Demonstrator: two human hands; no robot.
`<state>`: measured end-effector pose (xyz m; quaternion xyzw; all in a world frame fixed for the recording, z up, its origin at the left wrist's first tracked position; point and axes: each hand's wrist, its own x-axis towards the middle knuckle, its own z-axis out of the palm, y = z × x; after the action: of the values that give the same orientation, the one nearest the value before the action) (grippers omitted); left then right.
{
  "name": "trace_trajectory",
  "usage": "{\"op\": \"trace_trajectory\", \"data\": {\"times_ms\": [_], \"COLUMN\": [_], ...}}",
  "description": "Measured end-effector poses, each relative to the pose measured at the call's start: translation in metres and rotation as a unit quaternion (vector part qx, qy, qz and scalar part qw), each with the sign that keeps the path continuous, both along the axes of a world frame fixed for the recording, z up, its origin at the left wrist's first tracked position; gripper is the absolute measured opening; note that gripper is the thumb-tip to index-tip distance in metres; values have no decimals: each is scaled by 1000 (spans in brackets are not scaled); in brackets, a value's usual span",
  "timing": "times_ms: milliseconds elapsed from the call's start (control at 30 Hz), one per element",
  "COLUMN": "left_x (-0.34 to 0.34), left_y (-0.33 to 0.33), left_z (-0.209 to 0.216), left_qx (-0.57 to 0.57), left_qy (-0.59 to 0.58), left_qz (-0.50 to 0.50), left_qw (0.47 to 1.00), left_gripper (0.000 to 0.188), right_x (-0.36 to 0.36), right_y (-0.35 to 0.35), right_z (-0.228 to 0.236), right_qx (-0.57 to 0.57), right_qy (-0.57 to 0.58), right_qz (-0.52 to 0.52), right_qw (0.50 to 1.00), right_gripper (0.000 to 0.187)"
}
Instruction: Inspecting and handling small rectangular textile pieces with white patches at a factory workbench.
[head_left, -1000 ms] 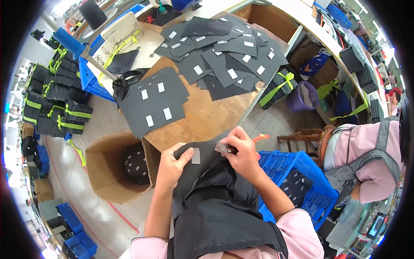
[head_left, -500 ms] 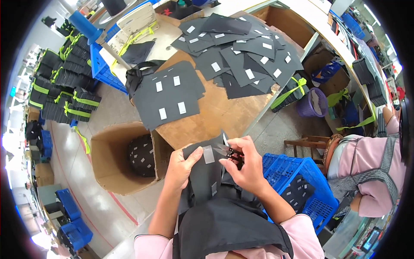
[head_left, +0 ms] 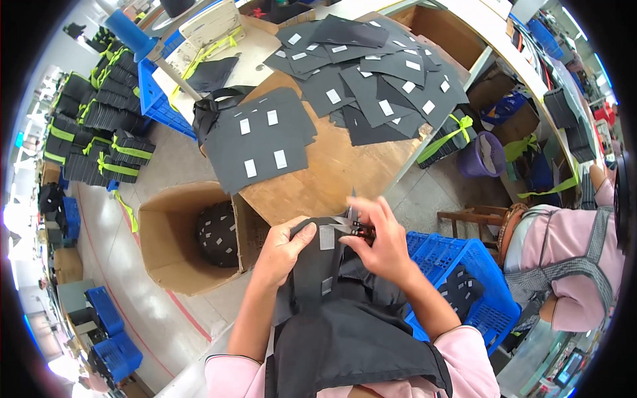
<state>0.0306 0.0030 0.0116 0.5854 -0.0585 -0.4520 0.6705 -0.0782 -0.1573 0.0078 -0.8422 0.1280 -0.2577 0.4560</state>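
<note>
Low in front of me, my left hand [head_left: 279, 254] pinches the upper left edge of a dark grey fabric piece [head_left: 309, 273] between thumb and fingers. Two pale rectangular patches show on it, and its lower part hangs against my black apron [head_left: 355, 348]. My right hand [head_left: 387, 247] is closed around a pair of thread snips [head_left: 343, 227] with black handles and silver blades. The blades point left, at the piece's top right edge by the upper patch. Some right fingers are raised and blurred. Whether the blades touch the fabric I cannot tell.
Ahead, a wooden table [head_left: 340, 174] bears a neat stack [head_left: 263, 142] of dark panels and a loose heap [head_left: 378, 86]. An open cardboard box [head_left: 169, 242] stands left, a blue crate [head_left: 488, 292] right. Beyond the crate sits a person in pink [head_left: 570, 265].
The right hand has tilted, and the snips' blades have shifted slightly left and up to the fabric's top edge. The fabric has turned a little more upright in my left hand.
</note>
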Motion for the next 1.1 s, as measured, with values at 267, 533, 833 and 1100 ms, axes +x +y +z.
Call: {"op": "trace_trajectory", "data": {"times_ms": [267, 533, 833, 1100], "left_x": [4, -3, 12, -1], "left_y": [-6, -10, -1, -12], "left_z": [-8, -21, -10, -9], "left_qx": [70, 18, -58, -73], "left_qy": [-240, -159, 70, 4], "left_qz": [-61, 3, 134, 190], "left_qw": [966, 987, 987, 979], "left_gripper": [31, 71, 35, 28], "right_x": [14, 50, -12, -21], "right_y": [-32, -30, 7, 25], "right_z": [1, 11, -2, -5], "right_qx": [72, 113, 140, -52], "right_qy": [126, 48, 62, 27], "right_qz": [145, 71, 10, 33], "right_qw": [979, 990, 988, 998], "right_gripper": [23, 20, 21, 32]}}
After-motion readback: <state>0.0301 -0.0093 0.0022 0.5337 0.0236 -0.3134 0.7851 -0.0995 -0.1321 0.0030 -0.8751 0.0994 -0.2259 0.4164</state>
